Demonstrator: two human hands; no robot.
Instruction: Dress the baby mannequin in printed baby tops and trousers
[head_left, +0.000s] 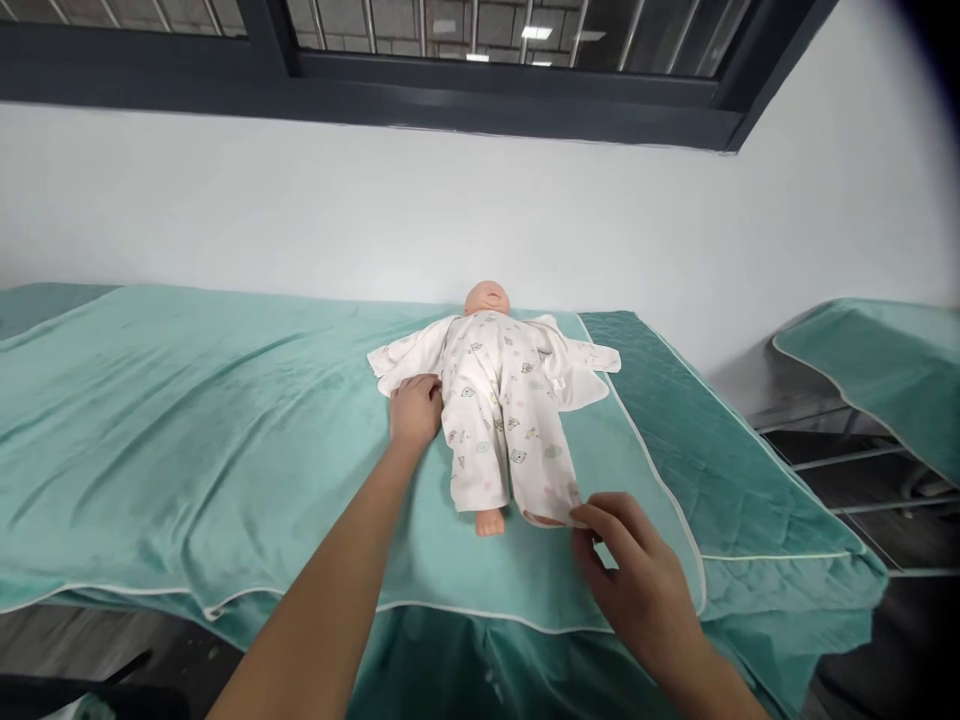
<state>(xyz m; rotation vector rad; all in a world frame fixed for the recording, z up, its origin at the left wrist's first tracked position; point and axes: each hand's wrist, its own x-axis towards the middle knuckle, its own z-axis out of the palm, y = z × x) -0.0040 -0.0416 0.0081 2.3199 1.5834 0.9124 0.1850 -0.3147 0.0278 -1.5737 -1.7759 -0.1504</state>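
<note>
A baby doll [487, 297] lies on its back, head toward the wall. White patterned trousers [480, 400] cover its legs and reach up over its body. A white top [416, 352] spreads out at both sides, sleeves outward. One bare foot [490, 522] sticks out of the trouser leg on the left; the other foot is mostly hidden in the cuff. My left hand [416, 408] rests beside the doll at the top's lower edge, fingers curled, their tips partly hidden. My right hand [630, 565] pinches the right trouser cuff between thumb and fingers.
A green blanket [225, 430] with white edging covers the quilted green bed [675, 420]. Behind stands a white wall [375, 210] below a dark window frame [487, 100]. At the right is another green-covered surface [885, 360] beside metal bars [855, 460].
</note>
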